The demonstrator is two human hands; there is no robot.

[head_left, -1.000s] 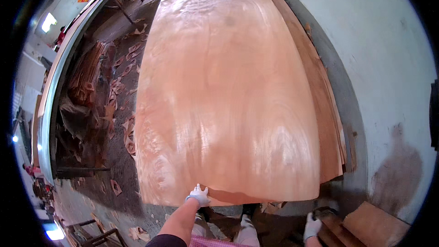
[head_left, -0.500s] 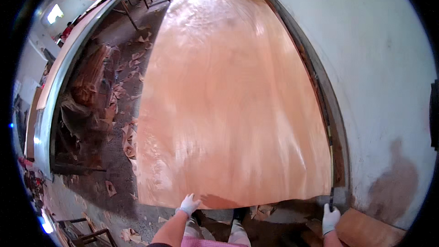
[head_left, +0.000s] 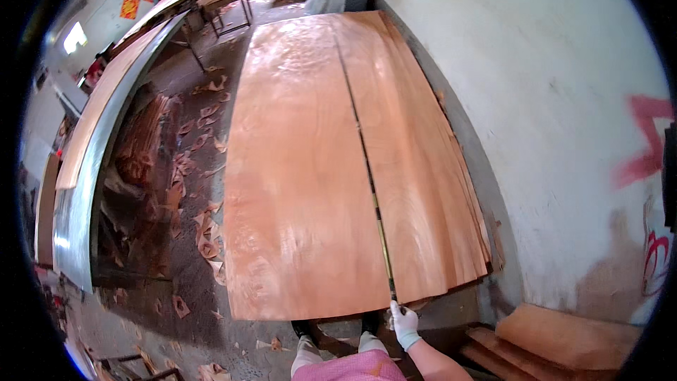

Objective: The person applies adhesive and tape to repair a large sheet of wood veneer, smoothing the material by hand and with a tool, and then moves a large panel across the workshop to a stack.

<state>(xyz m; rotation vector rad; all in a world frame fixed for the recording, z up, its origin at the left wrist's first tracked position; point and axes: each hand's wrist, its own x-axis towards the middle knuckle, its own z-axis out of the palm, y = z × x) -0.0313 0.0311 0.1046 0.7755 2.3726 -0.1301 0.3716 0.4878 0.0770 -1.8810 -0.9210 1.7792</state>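
Observation:
My right hand (head_left: 404, 323), in a white glove, is closed around the near end of a long thin rod (head_left: 369, 169) banded in black and yellowish sections. The rod stretches away from me over the large wood veneer sheet (head_left: 303, 190), its far end thinning out near the sheet's far edge. Several more sheets show in layers along the right side (head_left: 462, 229) of the pile. The hand is just past the pile's near edge, close to my legs. My left hand is out of view.
A pale wall (head_left: 515, 77) runs along the right. Brown sheets (head_left: 564, 335) lie at the lower right. On the left is a long metal-edged table (head_left: 74, 233) with a board on it. Veneer scraps (head_left: 208, 236) litter the floor. A wooden stand (head_left: 227, 7) is at the back.
My right hand has brought the rod leftward from the pile's right edge to over its middle. My left hand, earlier at the near edge of the sheet, has gone out of view.

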